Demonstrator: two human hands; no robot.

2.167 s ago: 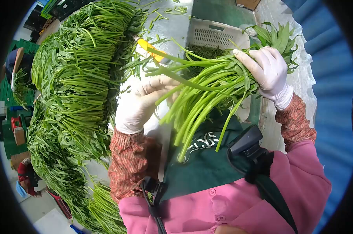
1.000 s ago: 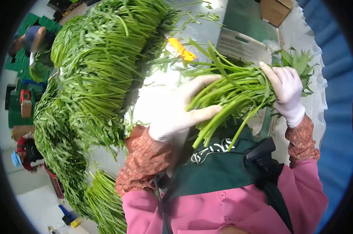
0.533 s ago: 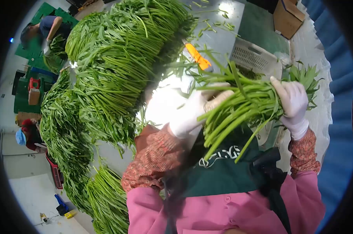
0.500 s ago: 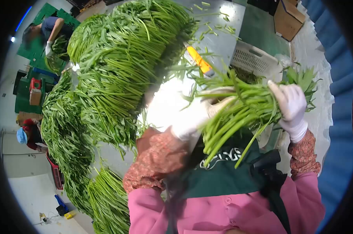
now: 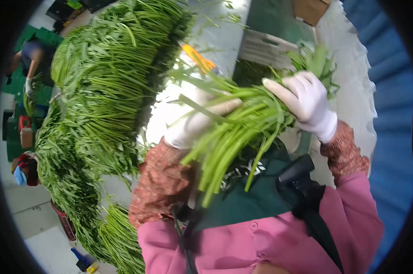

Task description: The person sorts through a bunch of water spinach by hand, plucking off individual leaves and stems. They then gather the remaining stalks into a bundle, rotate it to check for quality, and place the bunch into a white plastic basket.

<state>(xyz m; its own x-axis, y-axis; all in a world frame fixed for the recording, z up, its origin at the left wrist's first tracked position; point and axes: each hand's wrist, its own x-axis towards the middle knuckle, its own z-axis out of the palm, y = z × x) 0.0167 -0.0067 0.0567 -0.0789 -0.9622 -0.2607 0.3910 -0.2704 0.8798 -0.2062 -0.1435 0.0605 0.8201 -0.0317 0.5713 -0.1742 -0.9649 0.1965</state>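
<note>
A bunch of long green leafy stems (image 5: pixel 243 118) hangs in front of the dark green apron, its cut ends toward my body. My right hand (image 5: pixel 307 100), in a white glove, is closed round the leafy end. My left hand (image 5: pixel 204 116), gloved too, lies at the bunch's left side with a finger stretched along a few stems; its other fingers are hidden or washed out by glare. An orange-handled tool (image 5: pixel 197 58) lies on the metal table (image 5: pixel 218 32) beyond my left hand.
Large heaps of green stems (image 5: pixel 110 82) fill the table's left side. A white plastic crate (image 5: pixel 266 49) stands beyond the bunch, a cardboard box (image 5: pixel 310 10) farther back. Blue curtain (image 5: pixel 389 91) hangs at the right. Two people (image 5: pixel 30 57) are at the far left.
The view has shifted, so the heaps and table sit farther left. Both hands and the bunch also appear farther left, and a finger of my left hand now points along the stems.
</note>
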